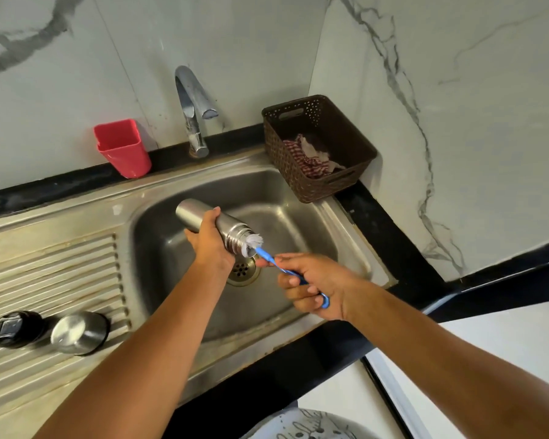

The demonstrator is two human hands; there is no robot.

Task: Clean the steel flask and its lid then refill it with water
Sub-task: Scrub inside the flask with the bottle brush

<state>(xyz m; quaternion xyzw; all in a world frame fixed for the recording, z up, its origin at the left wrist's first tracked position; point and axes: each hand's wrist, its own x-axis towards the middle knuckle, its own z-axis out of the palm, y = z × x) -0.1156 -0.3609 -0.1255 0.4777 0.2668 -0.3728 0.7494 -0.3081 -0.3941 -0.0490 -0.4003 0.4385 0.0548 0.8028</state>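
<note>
Aslant, uncapped steel flask [191, 213], brush [263, 253] bristles prob. in mouth.

Uncapped steel flask [192, 213] aslant over the sink [159, 255]; steel lid [80, 332] on the drainboard [45, 274]

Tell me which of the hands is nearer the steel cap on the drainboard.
Left. The left hand grips the flask over the sink, right of the steel cap; the right hand holds the brush farther right.
</note>
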